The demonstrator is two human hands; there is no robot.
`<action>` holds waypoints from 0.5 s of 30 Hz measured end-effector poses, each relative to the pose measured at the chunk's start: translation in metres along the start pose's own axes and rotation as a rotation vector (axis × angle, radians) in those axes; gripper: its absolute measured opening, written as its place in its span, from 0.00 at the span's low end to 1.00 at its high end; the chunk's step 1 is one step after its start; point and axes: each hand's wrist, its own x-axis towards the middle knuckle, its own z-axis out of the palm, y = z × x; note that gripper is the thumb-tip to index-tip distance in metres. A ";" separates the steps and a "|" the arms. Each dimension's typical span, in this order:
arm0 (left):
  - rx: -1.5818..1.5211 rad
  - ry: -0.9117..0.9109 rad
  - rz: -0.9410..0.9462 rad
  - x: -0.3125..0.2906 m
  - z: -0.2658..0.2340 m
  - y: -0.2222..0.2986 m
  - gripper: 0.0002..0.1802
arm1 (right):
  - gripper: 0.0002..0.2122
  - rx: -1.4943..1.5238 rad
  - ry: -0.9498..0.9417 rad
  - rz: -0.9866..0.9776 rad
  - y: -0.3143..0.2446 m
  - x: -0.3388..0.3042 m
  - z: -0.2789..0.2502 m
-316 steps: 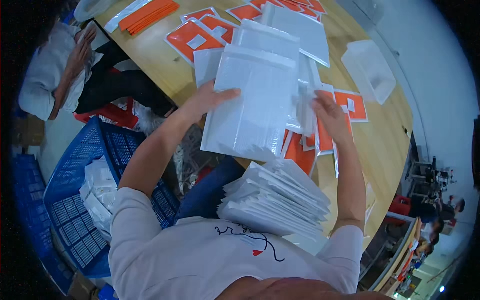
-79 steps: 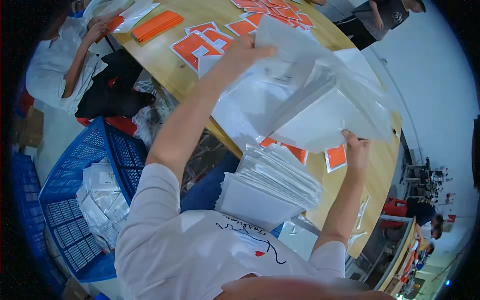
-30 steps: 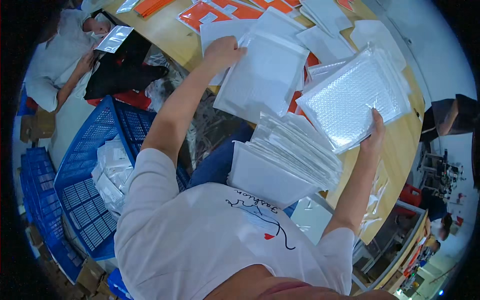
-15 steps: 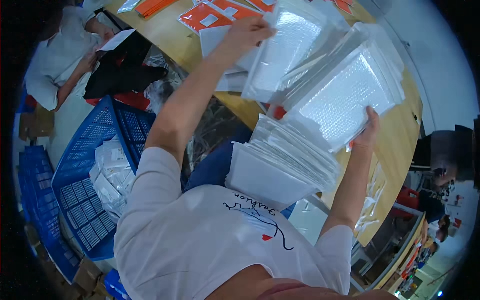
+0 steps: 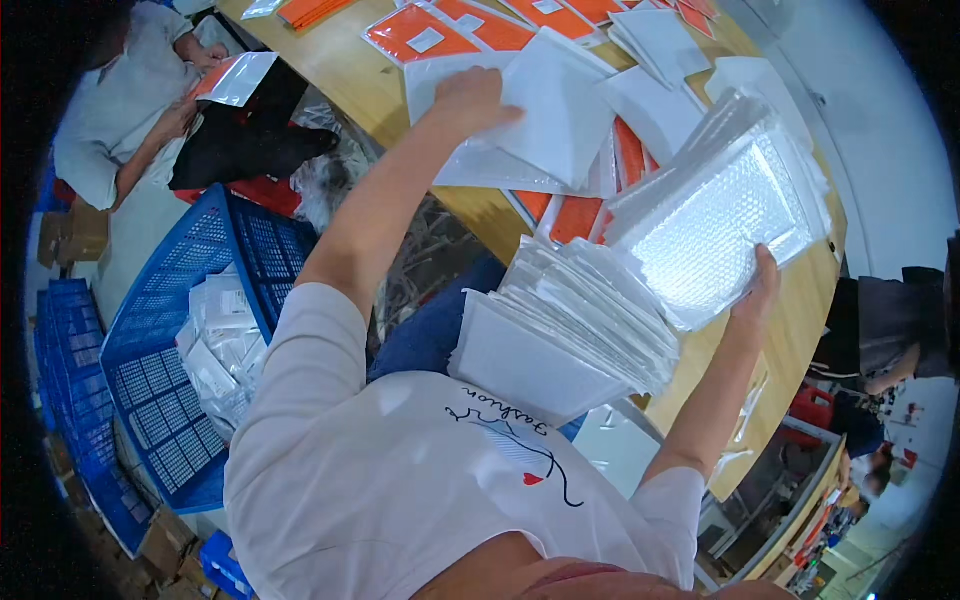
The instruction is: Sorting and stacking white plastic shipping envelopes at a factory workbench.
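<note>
On the far left of the table, my left hand point(image 5: 474, 102) is closed at the edge of a flat white bubble mailer point(image 5: 565, 120), its fingertips partly hidden. That mailer overlaps other white sheets. My right hand point(image 5: 757, 285) grips the near right corner of a thick fanned bundle of bubble mailers point(image 5: 710, 220), shiny bubbled face up, tilted over the table. Closer to me, a second pile of white mailers point(image 5: 570, 335) rests against my front at the table's edge. Orange packets point(image 5: 425, 35) with white patches lie beyond my left hand, and more orange packets point(image 5: 578, 215) show between the mailers.
White mailers point(image 5: 655, 45) lie on the far side of the wooden table point(image 5: 480, 215). At my left stands a blue plastic crate point(image 5: 165, 400) containing white packets point(image 5: 225, 340). A seated person point(image 5: 120, 130) at far left holds an orange-and-clear packet point(image 5: 240, 78). White strips point(image 5: 745, 410) lie by the right table edge.
The mailer by my left hand went from raised and tilted to flat on the table, showing its plain white side. My right hand and its bundle shifted right, uncovering orange packets.
</note>
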 end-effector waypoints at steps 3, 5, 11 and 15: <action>-0.171 -0.051 0.027 0.008 0.015 -0.013 0.24 | 0.22 -0.003 0.028 -0.001 0.004 0.001 -0.003; -0.344 -0.098 0.051 0.014 0.022 -0.019 0.23 | 0.23 -0.007 0.051 -0.002 0.006 0.004 -0.006; -1.103 0.040 -0.021 -0.006 -0.026 0.005 0.14 | 0.23 0.180 -0.068 0.133 0.011 0.008 -0.014; -1.373 0.078 0.175 -0.021 -0.057 0.025 0.09 | 0.20 0.269 -0.022 0.073 0.008 0.000 0.010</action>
